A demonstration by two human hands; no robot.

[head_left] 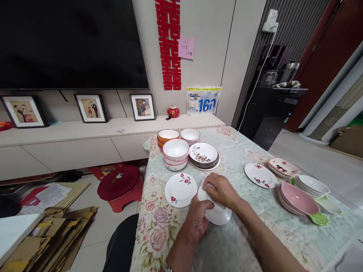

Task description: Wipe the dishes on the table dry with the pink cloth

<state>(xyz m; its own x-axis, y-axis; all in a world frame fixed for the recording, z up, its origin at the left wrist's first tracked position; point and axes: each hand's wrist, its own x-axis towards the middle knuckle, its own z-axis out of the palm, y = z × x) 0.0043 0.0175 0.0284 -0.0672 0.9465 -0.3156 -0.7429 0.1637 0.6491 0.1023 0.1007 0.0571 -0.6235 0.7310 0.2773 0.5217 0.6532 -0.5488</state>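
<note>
A white plate [219,217] is held tilted over the near part of the table. My left hand [198,213] grips its left edge, with the thumb lying on the face. My right hand [222,189] is closed and pressed against the upper part of the plate. Something pale shows under its curled fingers, but I cannot make out what. Just left of my hands lies a white plate with red flowers [180,192]. Beyond them are a stack of brown-flowered plates [202,153] and red-rimmed white bowls [176,151].
Orange bowls [167,136] and another white bowl [190,134] stand at the back. On the right are a flowered plate [260,177], pink leaf-shaped dishes [297,198] and stacked white bowls [313,185]. A red stool [120,185] is left of the floral-covered table [159,223].
</note>
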